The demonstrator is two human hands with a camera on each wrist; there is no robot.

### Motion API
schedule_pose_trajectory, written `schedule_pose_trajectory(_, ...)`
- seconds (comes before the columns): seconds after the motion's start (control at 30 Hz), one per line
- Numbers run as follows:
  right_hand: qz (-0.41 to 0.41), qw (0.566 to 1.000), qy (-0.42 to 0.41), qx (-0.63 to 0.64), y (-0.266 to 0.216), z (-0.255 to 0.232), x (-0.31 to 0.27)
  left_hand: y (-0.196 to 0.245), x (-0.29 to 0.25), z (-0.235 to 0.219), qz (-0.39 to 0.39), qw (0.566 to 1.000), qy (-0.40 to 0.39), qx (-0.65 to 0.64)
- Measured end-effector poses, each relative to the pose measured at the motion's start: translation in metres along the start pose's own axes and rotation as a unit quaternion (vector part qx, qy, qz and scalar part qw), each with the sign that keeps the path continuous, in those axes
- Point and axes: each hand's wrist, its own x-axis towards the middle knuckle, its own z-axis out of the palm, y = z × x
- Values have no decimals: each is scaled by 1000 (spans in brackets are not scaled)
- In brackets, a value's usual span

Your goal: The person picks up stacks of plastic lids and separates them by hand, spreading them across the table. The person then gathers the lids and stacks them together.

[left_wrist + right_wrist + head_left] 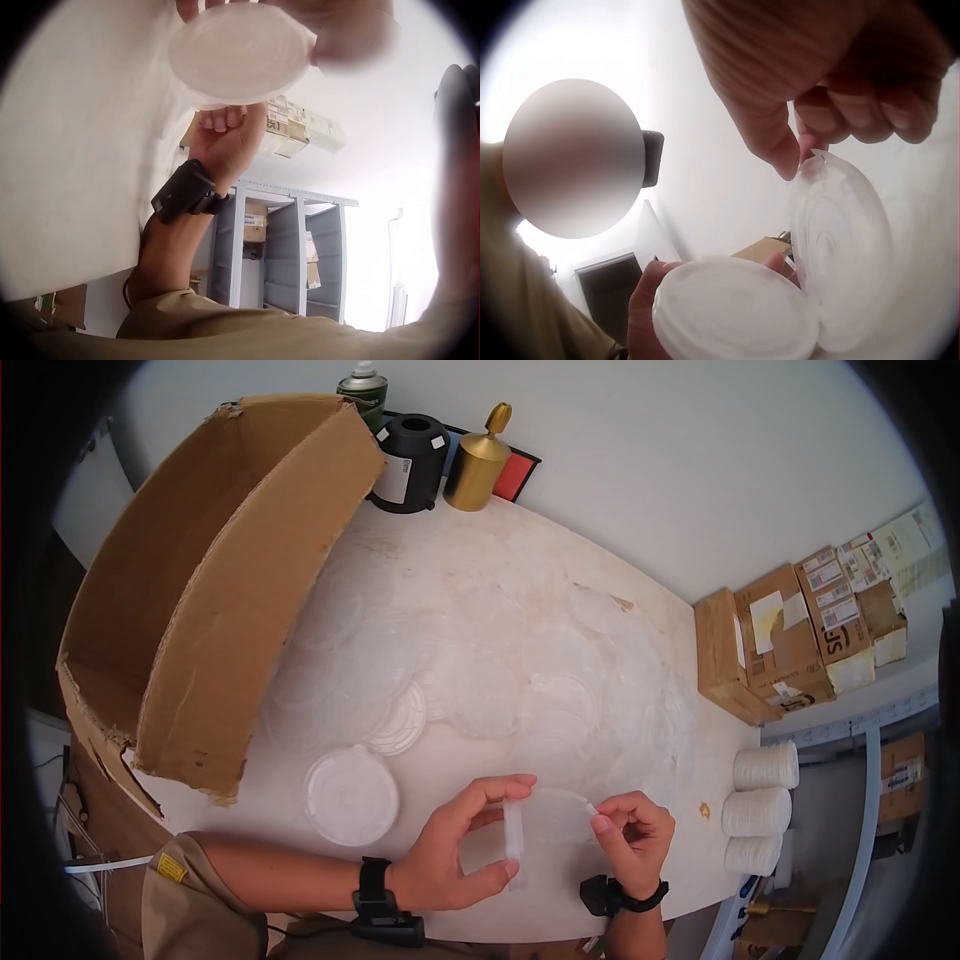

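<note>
My left hand (455, 850) grips a round white plastic lid (513, 830) by its rim, thumb below and fingers above, so it stands on edge. From the right wrist view that white lid (735, 309) shows its broad face. My right hand (637, 840) pinches the tab of a clear, thin round lid (841, 251) between thumb and forefinger. The clear lid hangs beside the white one, and their lower edges come close together. In the left wrist view the white lid (240, 52) covers part of the right hand (229, 139).
Many clear round lids (470, 670) lie spread over the white table (440, 535). A white lid stack (350, 797) sits left of the hands. A large open cardboard box (260, 580) stands at left, and several white stacks (757, 812) line the right edge.
</note>
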Motion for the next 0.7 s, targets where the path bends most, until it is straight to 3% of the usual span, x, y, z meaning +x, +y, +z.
schedule_pose_trajectory(0.13,7,996,47,78,6,-4,-6,-1,0,-1,5,1000,18,-6)
schedule_pose_trajectory(0.2,-14,988,114,106,10,-7,-8,-2,0,-1,-5,1000,20,-14)
schedule_pose_trajectory(0.27,-49,985,132,96,12,-7,-6,-3,-1,-2,-20,999,17,-32)
schedule_pose_trajectory(0.33,-100,975,196,1,11,-4,2,-4,-1,-1,-22,999,17,-29)
schedule_pose_trajectory(0.4,-99,973,203,-36,7,2,7,-3,0,1,-24,999,15,-26)
schedule_pose_trajectory(0.47,-118,986,91,-71,7,4,4,-2,0,4,-28,999,37,-9)
schedule_pose_trajectory(0.6,-145,979,-144,5,-6,14,4,-2,-1,5,-31,999,34,9)
schedule_pose_trajectory(0.7,-138,967,-211,39,-3,22,0,0,-1,4,-46,999,19,13)
